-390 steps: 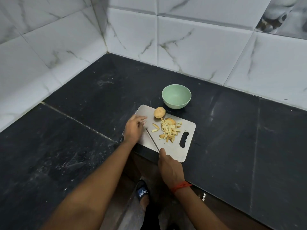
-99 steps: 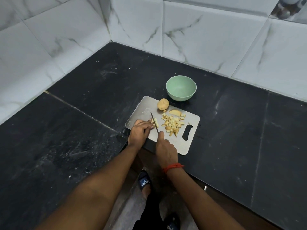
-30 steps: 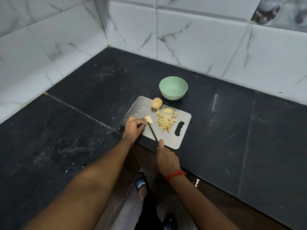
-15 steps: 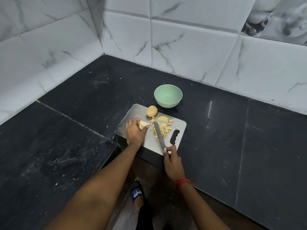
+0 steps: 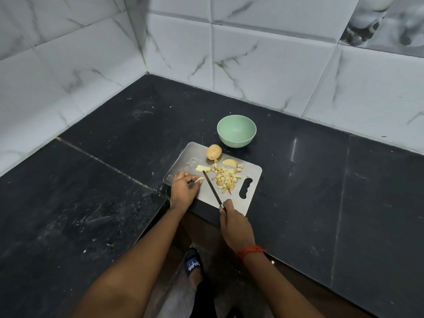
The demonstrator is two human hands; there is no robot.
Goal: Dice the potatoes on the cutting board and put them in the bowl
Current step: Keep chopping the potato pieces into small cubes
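Potato strip [image 5: 199, 179]: pinched in my left hand [image 5: 183, 189] at the cutting board's [image 5: 253, 174] near-left corner. I judge it light, stiff and wet-slick, best pinned flat by its end. Diced pile [image 5: 227, 177], slab [image 5: 203, 168] and whole potato [image 5: 214, 151] on the board. Right hand [image 5: 236, 226] grips the knife [image 5: 212, 188], blade between strip and pile. Bowl [image 5: 236, 141] just behind, on the bench [image 5: 321, 180].

On a steel cutting board [image 5: 253, 177], the left hand [image 5: 183, 189] pinches a potato strip [image 5: 199, 179] while the right hand [image 5: 236, 226] grips a knife [image 5: 211, 188] beside the diced pile [image 5: 227, 176].

Left hand [image 5: 184, 189] pinching, right hand [image 5: 234, 224] gripping
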